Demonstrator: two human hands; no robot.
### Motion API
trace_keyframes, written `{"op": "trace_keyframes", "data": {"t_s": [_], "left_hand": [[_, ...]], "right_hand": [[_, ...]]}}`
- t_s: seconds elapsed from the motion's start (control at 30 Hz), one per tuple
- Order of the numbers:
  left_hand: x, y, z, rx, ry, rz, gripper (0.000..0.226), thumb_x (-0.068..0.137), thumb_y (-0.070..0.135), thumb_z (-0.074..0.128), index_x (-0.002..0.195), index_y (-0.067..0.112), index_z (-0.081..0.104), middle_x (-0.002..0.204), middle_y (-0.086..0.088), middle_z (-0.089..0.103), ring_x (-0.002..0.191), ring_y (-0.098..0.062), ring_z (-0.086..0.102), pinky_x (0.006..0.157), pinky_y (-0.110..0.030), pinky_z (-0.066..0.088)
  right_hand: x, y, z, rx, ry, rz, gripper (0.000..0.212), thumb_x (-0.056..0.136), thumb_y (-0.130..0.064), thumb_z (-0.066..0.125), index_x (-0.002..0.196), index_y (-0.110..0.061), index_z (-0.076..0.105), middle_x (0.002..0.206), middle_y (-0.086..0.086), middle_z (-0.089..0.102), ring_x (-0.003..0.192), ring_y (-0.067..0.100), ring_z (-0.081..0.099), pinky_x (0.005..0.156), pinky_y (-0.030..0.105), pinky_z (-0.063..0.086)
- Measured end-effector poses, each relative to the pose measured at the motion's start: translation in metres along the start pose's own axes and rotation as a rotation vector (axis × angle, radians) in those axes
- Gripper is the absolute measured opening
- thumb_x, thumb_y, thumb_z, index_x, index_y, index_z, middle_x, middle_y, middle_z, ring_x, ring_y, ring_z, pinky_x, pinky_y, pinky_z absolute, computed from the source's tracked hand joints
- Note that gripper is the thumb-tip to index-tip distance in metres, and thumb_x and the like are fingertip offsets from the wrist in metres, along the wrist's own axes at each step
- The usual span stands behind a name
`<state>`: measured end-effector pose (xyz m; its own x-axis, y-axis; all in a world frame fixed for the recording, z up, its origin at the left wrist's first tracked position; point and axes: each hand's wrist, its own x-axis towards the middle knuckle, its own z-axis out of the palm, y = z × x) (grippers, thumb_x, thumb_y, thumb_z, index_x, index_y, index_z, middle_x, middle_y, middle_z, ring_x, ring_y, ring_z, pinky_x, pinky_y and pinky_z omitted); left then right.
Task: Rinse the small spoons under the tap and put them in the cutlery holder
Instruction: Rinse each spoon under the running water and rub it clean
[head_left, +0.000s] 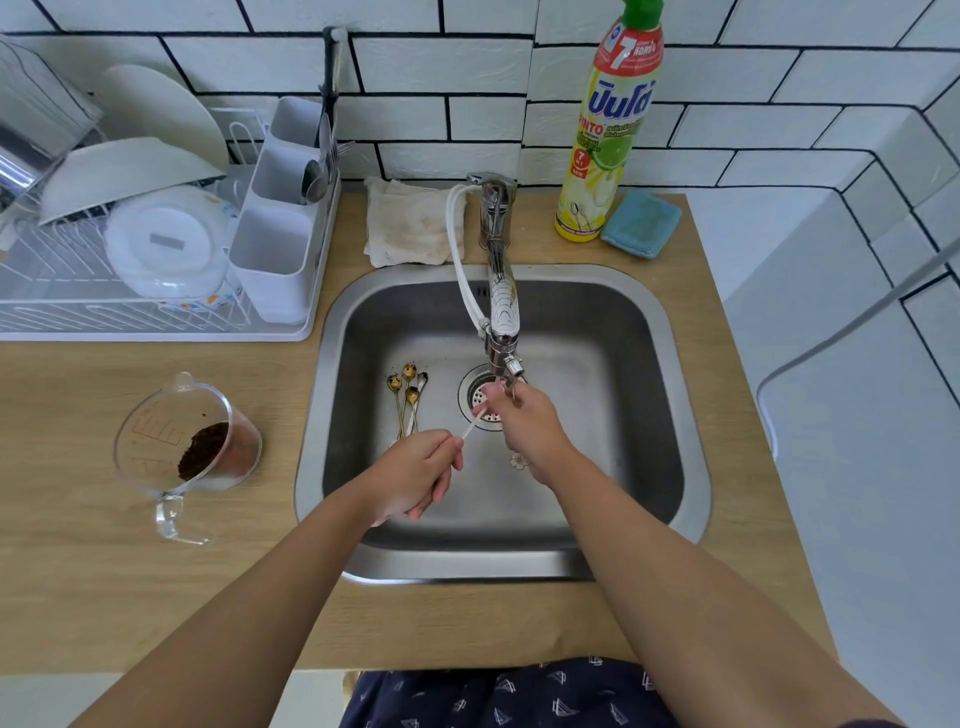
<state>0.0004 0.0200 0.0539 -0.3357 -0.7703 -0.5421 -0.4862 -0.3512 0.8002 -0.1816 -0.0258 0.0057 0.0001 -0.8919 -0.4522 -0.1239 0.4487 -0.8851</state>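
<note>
My left hand (415, 475) pinches the white handle of a small spoon (471, 427) over the steel sink (675, 395). The spoon's bowl end is hidden inside the fingers of my right hand (524, 423), which curl round it just under the tap's spout (503, 312). Running water cannot be made out. Several small gold spoons (408, 397) with dark residue lie together on the sink floor, left of the drain (480, 402). A small flower-shaped piece (517, 461) shows below my right hand. The white cutlery holder (275, 249) stands on the dish rack's right end, with some cutlery in its rear compartments.
The dish rack (104, 291) holds bowls, plates and a lid at the left. A clear measuring jug (192, 447) with dark grounds lies on the wooden counter. Behind the sink are a folded cloth (408, 223), a dish-soap bottle (608, 135) and a blue sponge (641, 223).
</note>
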Motion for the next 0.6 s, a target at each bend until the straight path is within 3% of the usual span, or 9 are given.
{"op": "trace_keyframes", "data": {"t_s": [0.1,0.13,0.2,0.27,0.33,0.43,0.53,0.6], "left_hand": [[0.003,0.002,0.001,0.019,0.025,-0.016,0.041,0.109,0.034,0.033,0.095,0.006,0.059,0.055,-0.006,0.057,0.035,-0.017,0.039,0.042,-0.026,0.040],[0.002,0.002,0.002,0.024,0.025,-0.020,0.041,0.109,0.034,0.033,0.095,0.006,0.059,0.055,-0.006,0.057,0.035,-0.017,0.040,0.042,-0.027,0.040],[0.002,0.003,0.004,0.017,0.024,-0.018,0.040,0.109,0.033,0.034,0.093,0.007,0.059,0.055,-0.006,0.057,0.035,-0.017,0.039,0.042,-0.027,0.039],[0.001,0.005,0.004,0.027,0.026,-0.020,0.039,0.109,0.032,0.034,0.093,0.007,0.059,0.056,-0.006,0.057,0.035,-0.017,0.039,0.041,-0.026,0.039],[0.003,0.005,0.003,0.029,0.026,-0.022,0.039,0.109,0.032,0.033,0.094,0.006,0.059,0.056,-0.006,0.057,0.035,-0.017,0.039,0.041,-0.026,0.039],[0.002,0.005,0.003,0.038,0.019,-0.031,0.040,0.110,0.033,0.032,0.095,0.007,0.058,0.055,-0.005,0.057,0.035,-0.016,0.040,0.042,-0.026,0.040],[0.000,0.001,0.004,-0.014,-0.021,-0.034,0.039,0.109,0.033,0.034,0.093,0.007,0.058,0.054,-0.005,0.055,0.035,-0.016,0.037,0.039,-0.026,0.038],[-0.001,-0.001,0.002,-0.106,-0.062,-0.052,0.040,0.109,0.035,0.036,0.091,0.007,0.057,0.054,-0.007,0.052,0.035,-0.016,0.034,0.036,-0.025,0.034]], "right_hand": [[-0.006,0.008,0.005,-0.051,-0.197,0.005,0.047,0.080,-0.047,0.079,0.119,-0.035,0.055,0.086,-0.015,0.073,0.085,-0.002,0.067,0.069,0.018,0.048],[-0.006,0.008,0.005,-0.052,-0.157,-0.022,0.041,0.081,-0.046,0.079,0.114,-0.034,0.057,0.079,-0.016,0.072,0.078,-0.003,0.066,0.069,0.018,0.049],[0.002,0.004,0.000,0.015,0.013,-0.041,0.008,0.093,-0.034,0.070,0.092,-0.027,0.066,0.068,-0.015,0.071,0.064,-0.005,0.064,0.070,0.024,0.047],[0.007,0.003,-0.003,0.017,0.102,-0.026,0.020,0.100,-0.030,0.061,0.084,-0.023,0.070,0.071,-0.013,0.075,0.059,-0.006,0.062,0.064,0.021,0.044],[0.004,0.003,-0.002,0.023,0.007,-0.005,0.012,0.098,-0.036,0.063,0.094,-0.027,0.068,0.080,-0.013,0.077,0.058,-0.005,0.058,0.054,0.015,0.040],[-0.006,0.008,0.000,-0.027,-0.156,0.025,0.037,0.079,-0.050,0.079,0.108,-0.037,0.061,0.085,-0.014,0.071,0.061,-0.011,0.059,0.053,0.011,0.041],[0.002,0.005,-0.005,0.006,0.028,-0.005,0.014,0.095,-0.038,0.067,0.091,-0.026,0.072,0.074,-0.009,0.074,0.058,-0.006,0.063,0.065,0.021,0.044],[0.003,0.003,-0.007,0.067,0.038,0.046,0.026,0.104,-0.035,0.056,0.092,-0.020,0.073,0.083,-0.003,0.079,0.050,0.001,0.059,0.058,0.021,0.041]]}}
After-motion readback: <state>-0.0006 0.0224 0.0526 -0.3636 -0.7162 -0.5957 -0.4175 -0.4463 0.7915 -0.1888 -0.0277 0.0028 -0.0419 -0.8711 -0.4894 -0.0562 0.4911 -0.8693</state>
